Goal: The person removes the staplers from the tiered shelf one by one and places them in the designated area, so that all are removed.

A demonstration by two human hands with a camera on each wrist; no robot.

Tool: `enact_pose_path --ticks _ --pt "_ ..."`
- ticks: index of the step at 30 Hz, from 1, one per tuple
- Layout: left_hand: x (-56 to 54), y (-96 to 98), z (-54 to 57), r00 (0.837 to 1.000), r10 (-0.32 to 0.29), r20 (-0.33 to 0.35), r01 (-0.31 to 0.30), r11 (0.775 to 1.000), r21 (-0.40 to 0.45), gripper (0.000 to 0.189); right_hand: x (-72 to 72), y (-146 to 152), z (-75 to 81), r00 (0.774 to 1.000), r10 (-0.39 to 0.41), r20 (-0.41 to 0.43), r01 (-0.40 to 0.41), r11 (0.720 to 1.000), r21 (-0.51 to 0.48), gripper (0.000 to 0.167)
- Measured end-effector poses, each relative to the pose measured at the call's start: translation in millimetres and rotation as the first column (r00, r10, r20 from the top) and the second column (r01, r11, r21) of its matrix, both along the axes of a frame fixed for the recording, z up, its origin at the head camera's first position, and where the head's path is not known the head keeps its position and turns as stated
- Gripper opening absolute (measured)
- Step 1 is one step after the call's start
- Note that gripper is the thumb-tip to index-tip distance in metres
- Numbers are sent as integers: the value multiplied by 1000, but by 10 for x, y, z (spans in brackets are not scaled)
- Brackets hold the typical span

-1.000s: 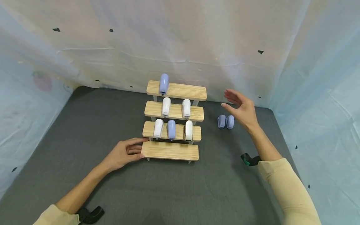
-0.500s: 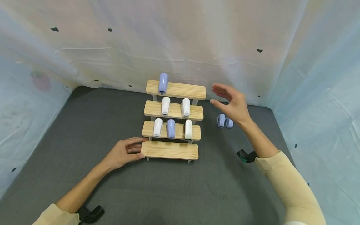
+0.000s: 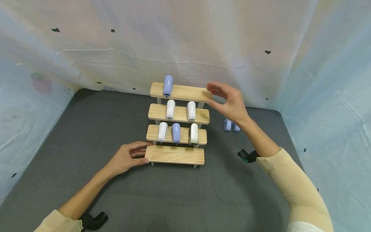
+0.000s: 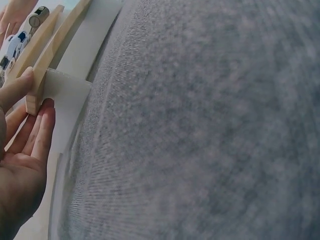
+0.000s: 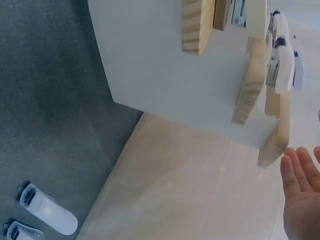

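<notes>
A four-step wooden display rack stands on the dark surface. My left hand grips the left end of its lowest board; in the left wrist view the thumb lies over the board's end and the fingers under it. At the right end of the top board is my right hand, thumb and fingers spread, fingertips right at the board's end, holding nothing. A lavender stapler sits on the top board. Two white staplers occupy the second step. The third carries a lavender stapler between two white ones.
Two more lavender staplers lie side by side on the dark surface right of the rack, partly behind my right forearm. A pale cloth wall rises close behind the rack, with more cloth on both sides.
My right hand has moved left from above the two loose staplers to the top board's right end. The left hand has kept its hold on the lowest board.
</notes>
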State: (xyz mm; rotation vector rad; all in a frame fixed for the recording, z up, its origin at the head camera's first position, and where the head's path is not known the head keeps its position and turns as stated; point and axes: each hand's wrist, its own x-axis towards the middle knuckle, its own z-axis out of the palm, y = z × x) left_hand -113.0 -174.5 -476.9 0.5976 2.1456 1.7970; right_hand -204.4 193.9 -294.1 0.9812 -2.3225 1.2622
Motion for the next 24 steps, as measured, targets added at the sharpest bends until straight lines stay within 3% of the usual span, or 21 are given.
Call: enact_pose_path --ticks 11,18,24 --pt "3 -2 16 1000 -14 -3 14 1000 -11 63 -75 -248 68 994 83 67 -83 997 2 54" --pt "-6 5 20 1000 -26 -2 26 1000 3 62 -119 -397 105 994 90 68 -90 996 -5 57" --pt "7 4 38 1000 -14 14 14 1000 -2 63 -139 -528 144 988 85 128 -86 996 5 59"
